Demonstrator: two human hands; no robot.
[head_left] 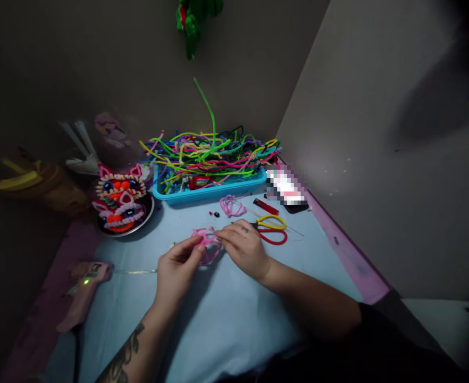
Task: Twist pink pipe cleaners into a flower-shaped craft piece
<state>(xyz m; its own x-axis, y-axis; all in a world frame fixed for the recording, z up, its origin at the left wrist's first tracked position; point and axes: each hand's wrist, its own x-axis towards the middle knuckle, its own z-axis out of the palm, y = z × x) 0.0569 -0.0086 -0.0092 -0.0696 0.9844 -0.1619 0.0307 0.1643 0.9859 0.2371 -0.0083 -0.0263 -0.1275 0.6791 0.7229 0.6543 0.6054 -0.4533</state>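
Note:
Above the blue-covered table, my left hand (182,260) pinches a small open frame of bent pink pipe cleaners (210,255) between thumb and fingers. My right hand (244,247) is closed at the frame's upper right edge, its fingertips pressed together there; whether they grip the frame itself or a small bit on it is hard to make out. Just behind lies a second bent pink pipe-cleaner piece (232,206). Scissors (273,236) with one yellow and one red handle lie beside my right hand, their blades partly hidden by it.
A blue tray (210,194) heaped with coloured pipe cleaners stands at the back. Left are a round dish (147,218) with fuzzy lion-like heads (120,183) and a pink glue gun (85,292), its light on. A red lighter (266,206) and phone (288,189) lie right.

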